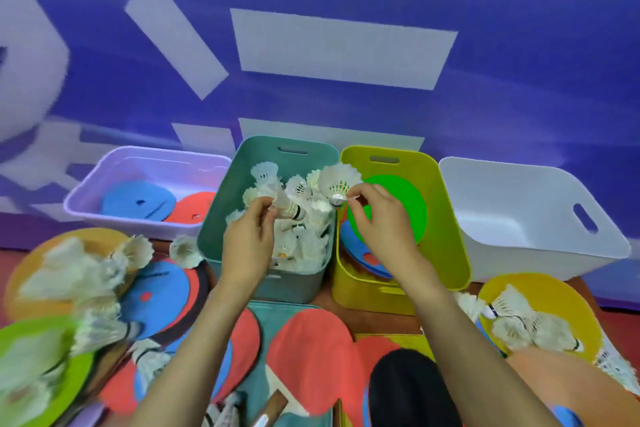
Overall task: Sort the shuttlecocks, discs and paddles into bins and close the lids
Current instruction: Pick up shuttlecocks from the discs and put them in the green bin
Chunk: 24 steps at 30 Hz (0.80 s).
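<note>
Over the teal bin point(221, 239), heaped with white shuttlecocks, my left hand point(247, 243) grips a shuttlecock point(285, 206) lying on its side. My right hand point(382, 218) pinches the cork of a second shuttlecock point(337, 180) at the teal bin's right rim. The yellow bin point(446, 218) beside it holds a green disc point(412, 211) above blue and red ones. The lilac bin point(104, 184) at the left holds a blue paddle point(138, 199) and a red one point(194, 208).
An empty white bin point(540, 218) stands at the right. Loose shuttlecocks lie on an orange disc point(34, 288) at the left and a yellow disc point(554, 305) at the right. Red paddles point(311, 350) and blue paddles point(162, 295) cover the floor in front. A teal lid point(273, 308) lies under them.
</note>
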Each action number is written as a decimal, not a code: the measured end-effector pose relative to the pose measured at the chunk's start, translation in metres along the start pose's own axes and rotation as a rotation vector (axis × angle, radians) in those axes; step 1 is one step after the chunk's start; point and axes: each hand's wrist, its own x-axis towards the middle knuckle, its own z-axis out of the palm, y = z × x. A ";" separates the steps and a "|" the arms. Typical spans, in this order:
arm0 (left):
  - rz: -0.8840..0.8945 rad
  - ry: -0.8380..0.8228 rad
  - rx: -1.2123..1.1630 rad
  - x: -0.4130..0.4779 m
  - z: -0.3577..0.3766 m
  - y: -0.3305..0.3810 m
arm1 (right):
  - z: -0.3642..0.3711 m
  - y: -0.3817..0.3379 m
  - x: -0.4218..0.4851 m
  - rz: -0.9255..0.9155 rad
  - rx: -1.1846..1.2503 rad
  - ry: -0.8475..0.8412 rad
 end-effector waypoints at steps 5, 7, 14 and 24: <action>-0.023 -0.086 0.131 0.040 -0.019 -0.050 | 0.059 -0.019 0.034 0.062 -0.356 -0.142; 0.015 -0.101 0.139 0.057 -0.018 -0.054 | 0.074 -0.019 0.042 0.072 -0.477 -0.197; 0.030 -0.334 0.536 0.116 0.019 -0.069 | 0.103 -0.013 0.078 0.185 -0.727 -0.313; -0.042 -0.700 0.698 0.127 0.054 -0.093 | 0.119 -0.008 0.092 0.314 -0.837 -0.637</action>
